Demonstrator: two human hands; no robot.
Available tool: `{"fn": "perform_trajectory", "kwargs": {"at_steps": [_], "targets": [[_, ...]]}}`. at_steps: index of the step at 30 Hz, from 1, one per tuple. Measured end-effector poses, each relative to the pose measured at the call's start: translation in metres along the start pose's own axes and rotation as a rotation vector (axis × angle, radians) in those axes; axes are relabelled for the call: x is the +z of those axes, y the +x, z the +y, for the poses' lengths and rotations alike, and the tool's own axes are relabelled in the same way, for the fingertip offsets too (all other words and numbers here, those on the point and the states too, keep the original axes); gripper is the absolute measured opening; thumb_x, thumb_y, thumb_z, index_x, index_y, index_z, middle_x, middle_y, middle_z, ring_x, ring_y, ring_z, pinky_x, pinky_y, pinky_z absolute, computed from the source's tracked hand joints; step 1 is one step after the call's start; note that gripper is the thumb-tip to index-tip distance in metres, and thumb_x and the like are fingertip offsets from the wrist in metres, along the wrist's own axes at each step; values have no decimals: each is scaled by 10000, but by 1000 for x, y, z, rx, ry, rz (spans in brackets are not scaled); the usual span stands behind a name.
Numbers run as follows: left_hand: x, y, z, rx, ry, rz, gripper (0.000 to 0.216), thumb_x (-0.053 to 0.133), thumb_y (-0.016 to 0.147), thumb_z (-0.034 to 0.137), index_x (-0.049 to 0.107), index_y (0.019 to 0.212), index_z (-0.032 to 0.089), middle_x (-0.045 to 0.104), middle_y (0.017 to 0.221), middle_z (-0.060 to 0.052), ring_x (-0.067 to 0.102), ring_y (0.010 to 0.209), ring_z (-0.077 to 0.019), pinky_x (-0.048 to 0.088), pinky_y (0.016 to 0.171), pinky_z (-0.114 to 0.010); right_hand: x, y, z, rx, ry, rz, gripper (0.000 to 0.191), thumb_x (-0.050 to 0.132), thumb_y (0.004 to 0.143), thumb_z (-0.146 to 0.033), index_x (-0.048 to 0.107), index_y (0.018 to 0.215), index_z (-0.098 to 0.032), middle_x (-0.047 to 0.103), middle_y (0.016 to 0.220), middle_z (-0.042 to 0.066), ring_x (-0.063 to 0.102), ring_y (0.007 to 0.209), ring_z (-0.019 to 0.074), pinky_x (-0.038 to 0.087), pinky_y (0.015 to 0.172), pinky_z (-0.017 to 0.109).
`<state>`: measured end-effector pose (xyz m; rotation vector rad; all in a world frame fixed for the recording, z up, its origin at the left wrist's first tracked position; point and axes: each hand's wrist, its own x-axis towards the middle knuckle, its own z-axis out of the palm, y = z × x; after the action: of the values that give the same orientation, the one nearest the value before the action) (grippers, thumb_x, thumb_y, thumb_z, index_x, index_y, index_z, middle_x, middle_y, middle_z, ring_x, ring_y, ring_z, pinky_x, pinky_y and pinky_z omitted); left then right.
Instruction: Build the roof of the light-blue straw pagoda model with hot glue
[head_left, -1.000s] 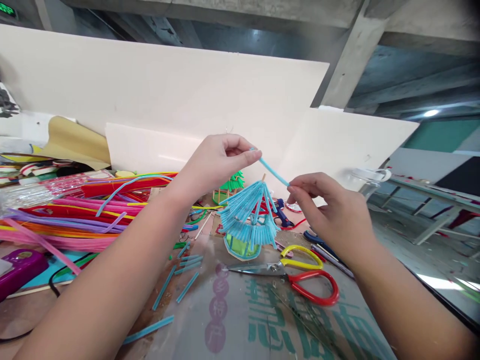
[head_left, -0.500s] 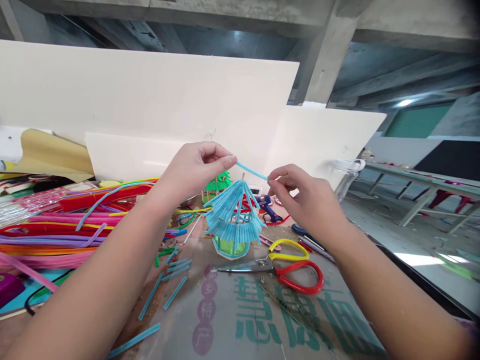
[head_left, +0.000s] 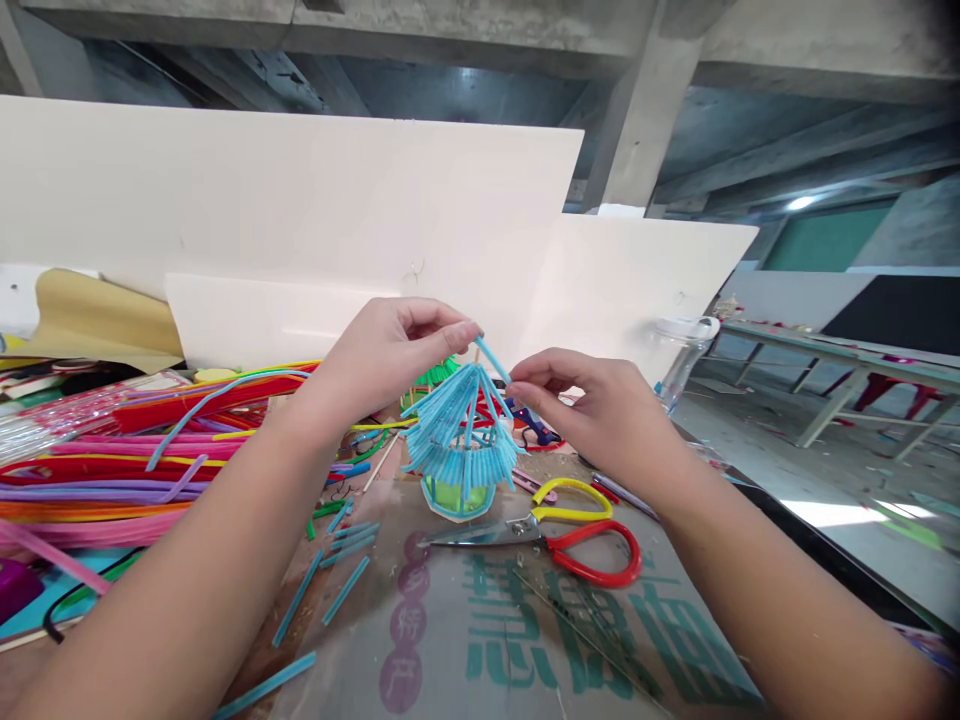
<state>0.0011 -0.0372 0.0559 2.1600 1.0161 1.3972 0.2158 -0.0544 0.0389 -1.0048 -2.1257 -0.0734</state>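
A short light-blue pipe cleaner piece [head_left: 493, 359] is pinched at its two ends by my left hand [head_left: 390, 350] and my right hand [head_left: 592, 405]. Both hands hover just above a small model pavilion [head_left: 459, 445]. Its cone roof is made of light-blue pipe cleaner pieces over a green base, and a wooden stick pokes out of the top. The held piece sits close to the roof's peak, slanting down to the right. Fingers of both hands are pressed together on the piece.
Scissors [head_left: 577, 535] with a yellow and a red handle lie right of the pavilion on a printed cardboard sheet [head_left: 525, 650]. Cut blue pieces [head_left: 341, 560] are scattered at the left. A pile of coloured pipe cleaners [head_left: 120, 460] fills the far left. White boards [head_left: 300, 220] stand behind.
Both hands have come down and closer together, bringing the blue piece from above the pavilion to its roof peak. The view has shifted slightly left.
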Motion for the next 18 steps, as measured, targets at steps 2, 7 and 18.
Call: {"fn": "perform_trajectory", "kwargs": {"at_steps": [2, 7, 18], "targets": [[1, -1, 2, -4, -5, -4, 269, 617, 812, 430, 707, 871, 183, 710, 820, -41, 601, 701, -134, 465, 612, -249, 0, 0, 0, 7, 12, -10, 178, 578, 888, -351, 680, 896, -205, 695, 715, -6, 582, 598, 119, 374, 530, 240], [2, -1, 3, -13, 21, 3, 281, 609, 814, 440, 699, 857, 178, 682, 758, -30, 576, 656, -125, 446, 570, -240, 2, 0, 2, -5, 14, -14, 139, 555, 900, -290, 653, 875, -195, 680, 704, -12, 577, 601, 113, 370, 547, 234], [-2, -1, -2, -72, 54, -8, 272, 610, 796, 495, 668, 796, 228, 669, 756, -37, 624, 694, -177, 482, 547, -278, 1, -1, 3, -2, 88, -36, 188, 532, 909, -345, 640, 878, -194, 668, 707, 1, 565, 602, 115, 367, 543, 240]]}}
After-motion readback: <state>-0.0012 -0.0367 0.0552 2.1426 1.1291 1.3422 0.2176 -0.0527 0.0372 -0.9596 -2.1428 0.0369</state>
